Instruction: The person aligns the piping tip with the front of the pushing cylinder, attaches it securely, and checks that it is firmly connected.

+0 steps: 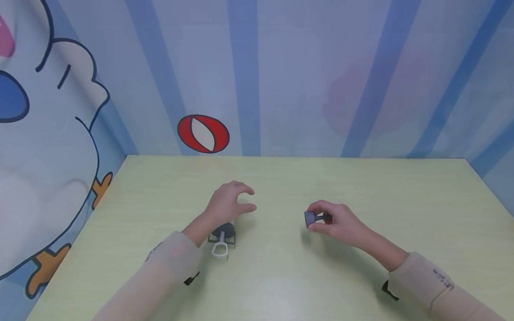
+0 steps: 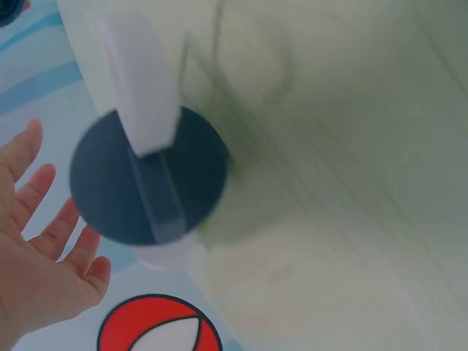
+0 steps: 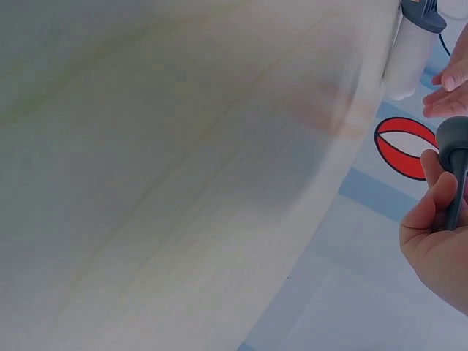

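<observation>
My left hand (image 1: 227,203) is raised over the table with its fingers loosely curved and the thumb apart, holding nothing. Below its wrist stands a white cylindrical container (image 3: 408,62) with a dark round lid (image 2: 99,183) and a pale loop-shaped part (image 1: 220,251); the wrist partly hides it in the head view. Beside the lid, the left wrist view shows the fingers spread and not touching it. In my right hand (image 1: 343,224) is a small dark grey scoop-like utensil (image 3: 455,135), its slim handle pinched between thumb and fingers and its round head pointing left, above the table.
The pale yellow-green table (image 1: 271,294) reaches back to a blue striped wall cloth (image 1: 291,78). A printed cartoon figure (image 1: 31,196) covers the cloth on the left. A red and white ball (image 1: 203,134) is printed just above the table's back edge.
</observation>
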{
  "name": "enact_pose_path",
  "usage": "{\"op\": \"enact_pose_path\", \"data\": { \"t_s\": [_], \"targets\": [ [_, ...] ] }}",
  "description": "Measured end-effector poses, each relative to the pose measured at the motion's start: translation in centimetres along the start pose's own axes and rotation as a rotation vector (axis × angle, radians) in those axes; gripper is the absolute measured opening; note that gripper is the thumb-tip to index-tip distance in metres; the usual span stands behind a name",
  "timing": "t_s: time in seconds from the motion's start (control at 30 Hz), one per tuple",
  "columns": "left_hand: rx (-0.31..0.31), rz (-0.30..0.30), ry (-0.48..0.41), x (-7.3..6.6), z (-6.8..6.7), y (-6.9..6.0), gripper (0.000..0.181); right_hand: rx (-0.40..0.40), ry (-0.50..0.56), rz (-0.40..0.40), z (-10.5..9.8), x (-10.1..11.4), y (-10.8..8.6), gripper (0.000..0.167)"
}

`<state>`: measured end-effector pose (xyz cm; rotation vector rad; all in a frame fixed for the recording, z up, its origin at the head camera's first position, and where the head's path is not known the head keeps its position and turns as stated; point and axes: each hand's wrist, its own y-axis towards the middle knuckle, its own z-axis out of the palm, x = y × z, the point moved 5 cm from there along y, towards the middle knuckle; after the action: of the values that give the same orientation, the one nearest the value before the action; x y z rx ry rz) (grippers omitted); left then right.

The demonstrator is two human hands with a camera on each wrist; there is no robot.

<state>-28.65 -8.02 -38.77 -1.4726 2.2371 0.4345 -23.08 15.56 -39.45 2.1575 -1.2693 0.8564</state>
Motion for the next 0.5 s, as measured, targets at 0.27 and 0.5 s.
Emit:
{"op": "enact_pose_path", "data": {
  "t_s": [0.27, 0.5],
  "targets": [
    [0.013, -0.105, 0.063, 2.4, -0.3, -0.3, 0.053, 0.009, -0.003, 0.0, 0.0, 0.0, 0.1, 0.032],
    [0.051, -0.163, 0.014, 3.7, 0.0, -0.7, 0.064, 0.01, -0.002, 0.005, 0.1, -0.2, 0.1, 0.032]
  ]
}}
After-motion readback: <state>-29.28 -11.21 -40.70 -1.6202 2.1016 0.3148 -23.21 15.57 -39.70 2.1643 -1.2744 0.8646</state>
